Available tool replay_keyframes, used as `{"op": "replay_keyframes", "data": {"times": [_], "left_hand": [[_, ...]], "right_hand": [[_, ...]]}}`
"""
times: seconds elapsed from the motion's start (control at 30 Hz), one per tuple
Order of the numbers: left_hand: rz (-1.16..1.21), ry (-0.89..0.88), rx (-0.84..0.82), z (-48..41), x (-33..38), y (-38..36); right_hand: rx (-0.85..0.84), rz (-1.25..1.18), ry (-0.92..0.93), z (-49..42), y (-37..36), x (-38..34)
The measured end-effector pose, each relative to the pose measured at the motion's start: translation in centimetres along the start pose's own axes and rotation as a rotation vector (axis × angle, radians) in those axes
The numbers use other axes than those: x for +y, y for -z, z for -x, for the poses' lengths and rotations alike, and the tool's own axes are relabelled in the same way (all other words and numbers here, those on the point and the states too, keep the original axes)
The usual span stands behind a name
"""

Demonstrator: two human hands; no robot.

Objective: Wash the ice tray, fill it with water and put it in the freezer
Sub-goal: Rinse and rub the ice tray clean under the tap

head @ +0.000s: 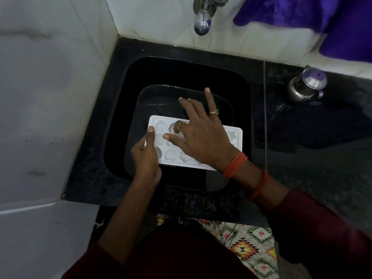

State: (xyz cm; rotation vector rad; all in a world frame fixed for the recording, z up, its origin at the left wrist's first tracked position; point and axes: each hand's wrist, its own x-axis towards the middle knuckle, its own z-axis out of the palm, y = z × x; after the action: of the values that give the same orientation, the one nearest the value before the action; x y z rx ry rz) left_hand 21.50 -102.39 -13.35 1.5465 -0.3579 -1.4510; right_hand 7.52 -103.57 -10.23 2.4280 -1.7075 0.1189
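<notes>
Ice tray (235, 135) over the sink (120, 109), tap (202, 27) at twelve o'clock. Left hand (146, 158) pinches its nine o'clock edge; right hand (201, 141) spread flat, rubbing the cups. Wet plastic, one-sided hold: it could tip and slip.

One ice tray (175, 156) is seen at the centre of the frame. Three rows of moulds (171, 154) appear to be set in it, though the full count is hidden. Two hands are counted, the left hand (146, 156) and the right hand (203, 139). Two rings (213, 112) and two orange wrist bands (235, 165) are worn on the right. One tap (203, 19), one sink (161, 73), one steel jar (307, 85) and one purple cloth (322, 19) are seen.
</notes>
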Motion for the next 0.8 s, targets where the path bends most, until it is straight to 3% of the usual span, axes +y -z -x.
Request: {"op": "replay_keyframes", "data": {"times": [0.5, 0.8], "left_hand": [[-0.037, -0.032, -0.017, 0.0, 0.0, 0.4], [-0.021, -0.037, -0.030, -0.5, -0.1, 0.8]], "right_hand": [[-0.039, -0.005, 0.013, 0.5, 0.2, -1.1], [0.018, -0.064, 0.011, 1.9, 1.1, -1.4]]}}
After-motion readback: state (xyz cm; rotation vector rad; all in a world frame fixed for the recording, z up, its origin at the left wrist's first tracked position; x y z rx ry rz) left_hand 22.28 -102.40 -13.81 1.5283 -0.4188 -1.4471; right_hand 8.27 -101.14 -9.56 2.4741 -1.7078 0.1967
